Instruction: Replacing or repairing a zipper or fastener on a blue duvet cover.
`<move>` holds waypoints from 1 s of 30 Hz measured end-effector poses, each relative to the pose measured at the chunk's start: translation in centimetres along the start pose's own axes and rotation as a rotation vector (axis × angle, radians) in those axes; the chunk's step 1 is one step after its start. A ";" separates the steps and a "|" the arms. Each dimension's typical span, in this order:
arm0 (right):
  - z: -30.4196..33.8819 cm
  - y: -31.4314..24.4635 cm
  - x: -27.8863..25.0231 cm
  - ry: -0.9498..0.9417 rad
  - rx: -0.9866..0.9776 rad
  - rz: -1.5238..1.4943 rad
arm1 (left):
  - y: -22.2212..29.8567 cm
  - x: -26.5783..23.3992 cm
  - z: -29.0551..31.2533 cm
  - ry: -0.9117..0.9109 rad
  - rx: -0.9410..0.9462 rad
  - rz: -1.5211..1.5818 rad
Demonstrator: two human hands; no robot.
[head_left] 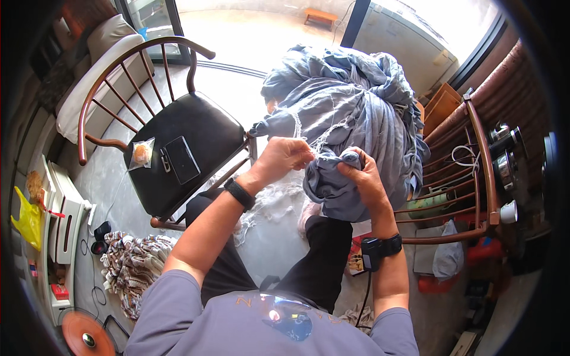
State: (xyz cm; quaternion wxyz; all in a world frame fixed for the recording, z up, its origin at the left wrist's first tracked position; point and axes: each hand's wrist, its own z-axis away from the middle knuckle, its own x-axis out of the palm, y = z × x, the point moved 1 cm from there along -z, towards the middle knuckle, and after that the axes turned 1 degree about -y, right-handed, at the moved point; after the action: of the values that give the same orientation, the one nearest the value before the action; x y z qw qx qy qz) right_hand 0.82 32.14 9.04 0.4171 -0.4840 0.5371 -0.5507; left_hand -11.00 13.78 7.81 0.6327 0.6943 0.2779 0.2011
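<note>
A large heap of blue-grey cloth (362, 113) rises in front of me, with loose white threads (323, 135) trailing over it. My left hand (286, 155) is closed in a pinch on the white threads at the frayed edge. Beside it, my right hand (363, 178) grips a bunched part of the same cloth, thumb on top. That gathered part hangs above my knees. More pale thread fluff (270, 202) lies on the floor between my legs, under my hands.
To the left stands a wooden chair (172, 130) with a black seat, bearing a phone (181, 160) and a wrapped snack (141, 154). A striped textile pile (136, 267) lies on the floor. On the right is another wooden chair (487, 166), with a plastic bag (448, 252) near it.
</note>
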 end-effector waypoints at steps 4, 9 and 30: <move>-0.1 0.6 0.0 -0.011 0.017 -0.052 | -0.7 -1.0 -0.5 0.090 0.069 -0.150; -0.4 1.0 0.1 -0.014 0.027 -0.056 | -1.3 0.2 -0.7 0.055 0.217 -0.162; -0.6 0.7 -0.4 0.075 -0.022 0.108 | 2.7 -4.6 4.4 0.082 0.106 0.879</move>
State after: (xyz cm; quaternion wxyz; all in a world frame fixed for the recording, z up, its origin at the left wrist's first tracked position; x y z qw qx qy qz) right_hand 0.26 32.60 8.32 0.4205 -0.4379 0.5838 -0.5392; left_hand -11.36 7.31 10.28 0.4391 0.7694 -0.0091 0.4639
